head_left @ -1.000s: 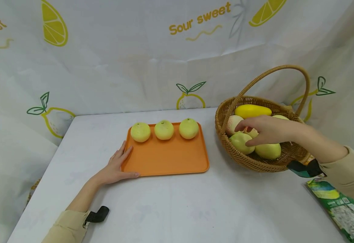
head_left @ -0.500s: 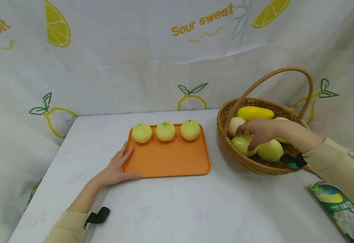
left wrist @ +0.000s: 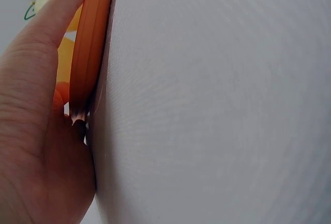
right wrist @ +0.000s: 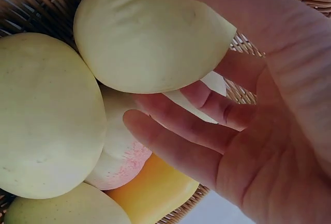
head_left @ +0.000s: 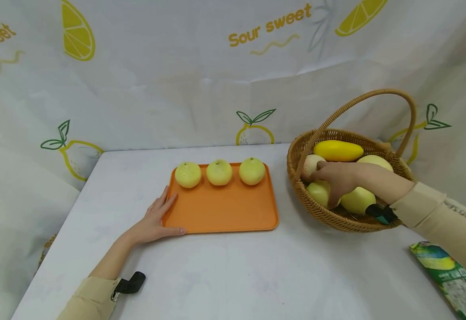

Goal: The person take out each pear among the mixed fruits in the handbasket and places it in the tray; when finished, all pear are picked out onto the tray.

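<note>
Across the worktop (head_left: 225, 275), the basket (head_left: 350, 225) has several fruits (head_left: 358, 200) left in it, while the orange tray (head_left: 221, 209) already carries three round fruits (head_left: 219, 172) in a row! Left grip (head_left: 153, 222), fingers spread, rests on the tray's left edge; right grip (head_left: 338, 175) curls round a pale-green fruit (right wrist: 150, 38) inside the basket, between thumb and fingers.

Left of the right fingers (right wrist: 181, 151) rises the arched handle (head_left: 376, 93); packed fruit (head_left: 358, 200) crowds round them. A strip of surface (head_left: 292, 218) leaves passage between basket (head_left: 322, 214) and tray (head_left: 221, 209).
</note>
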The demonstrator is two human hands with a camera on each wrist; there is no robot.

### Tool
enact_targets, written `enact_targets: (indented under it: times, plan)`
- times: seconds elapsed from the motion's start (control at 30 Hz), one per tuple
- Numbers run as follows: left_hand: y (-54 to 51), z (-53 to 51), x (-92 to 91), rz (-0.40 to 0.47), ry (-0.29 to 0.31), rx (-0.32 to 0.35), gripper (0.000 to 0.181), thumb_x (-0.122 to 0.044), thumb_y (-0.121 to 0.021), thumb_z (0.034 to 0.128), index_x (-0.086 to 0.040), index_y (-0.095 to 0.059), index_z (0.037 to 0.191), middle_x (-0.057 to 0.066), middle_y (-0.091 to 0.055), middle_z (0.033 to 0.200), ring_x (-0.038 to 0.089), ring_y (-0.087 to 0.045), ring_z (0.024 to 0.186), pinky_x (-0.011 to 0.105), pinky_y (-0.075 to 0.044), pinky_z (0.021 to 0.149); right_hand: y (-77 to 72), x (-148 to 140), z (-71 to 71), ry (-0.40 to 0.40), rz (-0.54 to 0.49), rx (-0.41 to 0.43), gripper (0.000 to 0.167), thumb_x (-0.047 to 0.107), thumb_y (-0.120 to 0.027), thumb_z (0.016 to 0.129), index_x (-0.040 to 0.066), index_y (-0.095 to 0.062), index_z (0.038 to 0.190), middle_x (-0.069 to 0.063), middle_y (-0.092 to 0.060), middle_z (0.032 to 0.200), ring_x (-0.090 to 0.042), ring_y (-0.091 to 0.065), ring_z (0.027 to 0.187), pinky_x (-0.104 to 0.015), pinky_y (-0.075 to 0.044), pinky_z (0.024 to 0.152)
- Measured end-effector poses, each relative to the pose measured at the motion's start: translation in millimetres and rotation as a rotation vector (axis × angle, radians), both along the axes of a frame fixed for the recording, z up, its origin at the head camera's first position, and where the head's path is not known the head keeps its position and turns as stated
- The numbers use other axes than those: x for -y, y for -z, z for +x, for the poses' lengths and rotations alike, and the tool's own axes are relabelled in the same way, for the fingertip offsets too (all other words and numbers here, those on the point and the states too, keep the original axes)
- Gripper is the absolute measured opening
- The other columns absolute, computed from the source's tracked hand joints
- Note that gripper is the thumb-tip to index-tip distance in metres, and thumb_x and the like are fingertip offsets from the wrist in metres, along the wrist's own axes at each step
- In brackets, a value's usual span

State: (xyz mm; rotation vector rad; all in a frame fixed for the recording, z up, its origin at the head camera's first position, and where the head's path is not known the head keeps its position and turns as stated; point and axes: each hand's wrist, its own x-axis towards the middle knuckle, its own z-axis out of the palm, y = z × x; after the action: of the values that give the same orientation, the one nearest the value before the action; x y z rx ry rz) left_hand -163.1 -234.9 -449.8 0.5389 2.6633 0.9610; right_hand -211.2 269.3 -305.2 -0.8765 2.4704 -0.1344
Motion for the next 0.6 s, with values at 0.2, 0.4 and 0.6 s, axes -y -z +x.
enact_targets:
  times: [0.2,0.4,0.6]
  plan:
    - [-0.2,-0.5,-0.9,0.002,0.0,0.004,0.109,-0.054,-0.077,0.0775,-0.015,-0.014,0.158,0.006,0.015,0.162,0.048,0.005,0.143,0.07,-0.003,0.108,1.1,0,0.4,-0.042,0.053,-0.034,0.093,0.037,-0.093,0.057,0.003,-0.056,0.136,-0.014,-0.048,0.105,-0.021,-0.051,0.083,-0.036,-0.045,0.072]
    - [1.7,-1.3,-0.5,0.002,0.007,-0.007,0.109,-0.054,-0.077,0.0778,-0.015,-0.014,0.158,0.007,0.015,0.162,0.049,0.005,0.143,0.07,-0.003,0.108,-5.0,-4,0.4,-0.027,0.037,0.031,0.079,0.038,-0.088,0.063,0.001,-0.06,0.127,-0.003,-0.057,0.105,-0.017,-0.051,0.087,-0.035,-0.046,0.076]
    - [0.3,-0.4,-0.4,-0.002,0.004,-0.009,0.109,-0.052,-0.078,0.0779,-0.014,-0.015,0.158,0.008,0.014,0.162,0.048,0.005,0.143,0.069,-0.002,0.108,-16.1,-12,1.7,0.03,0.018,0.14,0.077,0.041,-0.084,0.069,0.0,-0.056,0.128,-0.001,-0.059,0.107,-0.015,-0.051,0.088,-0.032,-0.047,0.076]
